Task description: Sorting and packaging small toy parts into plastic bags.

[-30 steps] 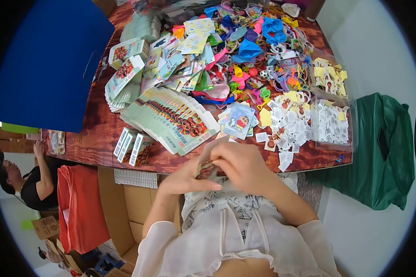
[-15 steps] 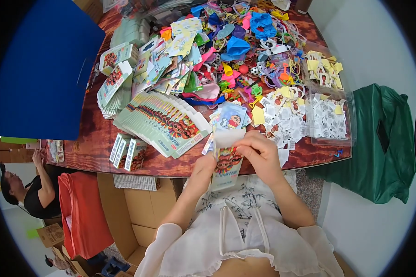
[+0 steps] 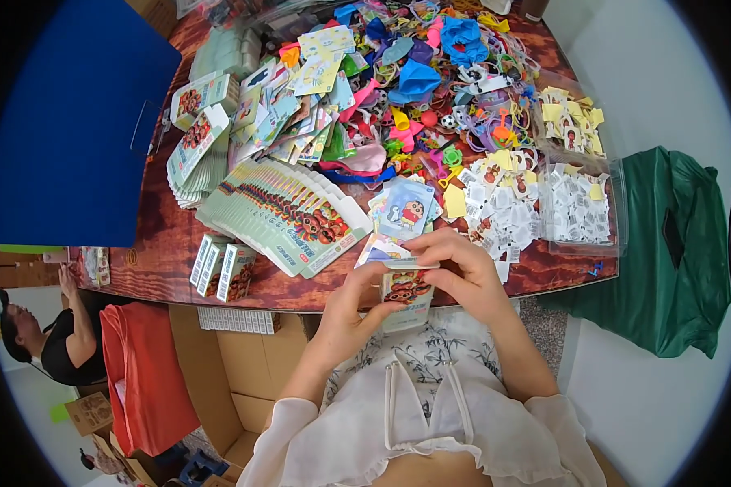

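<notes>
Over the near table edge, my left hand and my right hand hold a small printed carton between them. Its front is pale green with colourful pictures. Thumbs and fingers of both hands are closed about its upper end, so part of that end is hidden. Just beyond my fingers lie picture cards, the top one blue with a cartoon figure. To the left, flat cartons are spread in an overlapping fan. Several folded-up cartons stand by the table's front edge.
Small colourful toys heap at the back, beside loose cards. White packets and a clear tray of them lie right. Below are a cardboard box, red bag and green bag. Another person is at left.
The carton's raised pale top flap has been folded down. My left hand has shifted from the carton's side to its upper end, and both hands now grip near the top.
</notes>
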A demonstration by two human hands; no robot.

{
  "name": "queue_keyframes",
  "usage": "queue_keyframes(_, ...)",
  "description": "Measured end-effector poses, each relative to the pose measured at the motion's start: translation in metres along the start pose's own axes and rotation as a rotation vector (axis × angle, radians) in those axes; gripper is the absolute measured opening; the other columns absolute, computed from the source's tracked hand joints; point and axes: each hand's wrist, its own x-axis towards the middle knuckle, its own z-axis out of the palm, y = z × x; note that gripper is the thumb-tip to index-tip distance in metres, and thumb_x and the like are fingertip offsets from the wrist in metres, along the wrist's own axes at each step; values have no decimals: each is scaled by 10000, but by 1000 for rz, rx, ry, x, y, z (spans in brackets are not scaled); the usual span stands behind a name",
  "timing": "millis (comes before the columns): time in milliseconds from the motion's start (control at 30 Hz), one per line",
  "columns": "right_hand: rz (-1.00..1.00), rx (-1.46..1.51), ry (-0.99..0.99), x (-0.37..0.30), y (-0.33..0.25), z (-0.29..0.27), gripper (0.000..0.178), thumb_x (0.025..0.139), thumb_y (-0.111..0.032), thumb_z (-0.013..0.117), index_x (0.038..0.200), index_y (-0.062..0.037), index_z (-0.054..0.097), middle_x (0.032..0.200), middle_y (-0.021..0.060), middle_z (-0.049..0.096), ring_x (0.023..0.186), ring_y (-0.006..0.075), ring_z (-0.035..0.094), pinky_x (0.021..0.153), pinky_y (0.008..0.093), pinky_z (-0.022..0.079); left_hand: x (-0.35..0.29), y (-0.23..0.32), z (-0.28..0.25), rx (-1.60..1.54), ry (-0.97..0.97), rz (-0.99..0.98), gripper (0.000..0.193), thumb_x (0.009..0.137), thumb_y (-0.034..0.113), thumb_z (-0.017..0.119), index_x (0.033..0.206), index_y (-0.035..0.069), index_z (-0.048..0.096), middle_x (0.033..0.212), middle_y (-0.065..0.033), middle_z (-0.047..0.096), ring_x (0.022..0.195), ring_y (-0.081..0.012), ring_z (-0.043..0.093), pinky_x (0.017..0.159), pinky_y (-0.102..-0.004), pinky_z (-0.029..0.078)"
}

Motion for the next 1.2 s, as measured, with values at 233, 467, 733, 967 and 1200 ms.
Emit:
queue_keyframes(233,317,99,53,-3,-2,5,91,866,9,718,927,0,651,946,50,687,839,84,626,721,237,502,3,11,3,-201,-73,-254,766,827,-84,749,1442,72,320,1164,-169,665,1028,-242,701,852,-351,588)
queue_keyframes(467,339,133,44,-4,-1,-2,122,864,23,707,984,16,729,978,68,729,853,97,665,750,246,528,4,9,2,-247,-74,-259,820,857,-37,742,1525,103,287,1164,-171,667,1011,-239,707,835,-346,580)
queue_keyframes(733,104,-133,-74,-13,-2,-9,214,848,53,686,1054,18,731,1087,128,732,987,219,689,847,305,534,10,16,-1,-133,-119,-245,680,892,-51,692,1482,98,390,1085,-137,674,960,-183,703,785,-296,561)
queue_keyframes(967,277,63,52,-18,6,1,169,891,-10,679,1058,20,685,992,92,705,897,182,683,783,289,543,7,-6,-8,-217,-145,-165,691,896,-71,646,1510,102,377,1165,-124,680,972,-166,694,817,-299,555)
queue_keyframes(1200,487,620,291,6,16,42,132,982,-89,617,1101,-32,610,1010,41,675,867,110,665,729,264,560,15,-8,0,-124,74,80,973,759,45,823,1554,34,263,1630,-168,246,1447,-247,353,1168,-410,334)
